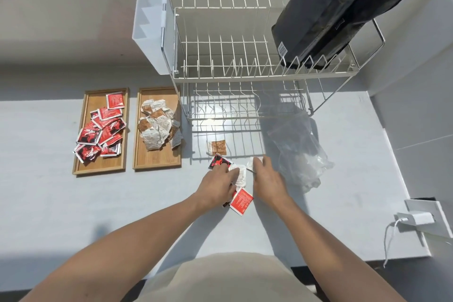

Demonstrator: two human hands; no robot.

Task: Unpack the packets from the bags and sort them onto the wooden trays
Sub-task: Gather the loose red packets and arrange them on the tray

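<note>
Two wooden trays lie on the grey counter. The left tray (81,154) holds several red packets (103,130); the right tray (159,160) holds several white-and-brown packets (157,125). Loose packets lie in front of me: a brown one (217,147), a red-black one (219,161), a white one (239,174) and a red one (241,200). My left hand (217,185) rests on the loose pile with fingers on the white packet. My right hand (267,179) pinches a white packet (252,163) at its fingertips. A clear plastic bag (299,154) lies crumpled to the right.
A white wire dish rack (245,56) stands behind the loose packets, with a white caddy (149,27) on its left side and a large black bag (343,7) leaning on its top right. A white charger with cable (414,219) sits at the counter's right edge.
</note>
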